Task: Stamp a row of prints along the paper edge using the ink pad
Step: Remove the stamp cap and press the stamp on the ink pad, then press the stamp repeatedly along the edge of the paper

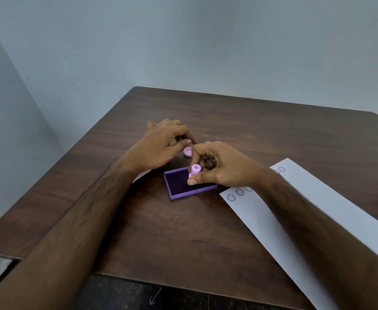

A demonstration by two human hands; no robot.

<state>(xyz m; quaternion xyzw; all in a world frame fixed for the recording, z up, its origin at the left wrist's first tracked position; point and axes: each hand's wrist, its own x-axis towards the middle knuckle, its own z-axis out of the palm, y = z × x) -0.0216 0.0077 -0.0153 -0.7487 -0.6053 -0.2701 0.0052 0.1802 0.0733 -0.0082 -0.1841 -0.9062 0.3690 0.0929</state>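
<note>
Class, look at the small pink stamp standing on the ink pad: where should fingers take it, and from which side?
Pinch the pink stamp by its narrow upright barrel, coming from above. It stands upright on the ink pad, whose raised rim blocks a low approach. The right hand already holds it so.

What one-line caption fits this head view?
Right hand presses pink stamp into purple ink pad beside partly stamped paper.

Bare, hairy forearms, no sleeves

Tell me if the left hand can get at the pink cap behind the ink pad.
Probably yes. The left hand hovers right beside the pink cap, which lies in the open on the table; only the right hand's fingers crowd its right side.
</note>
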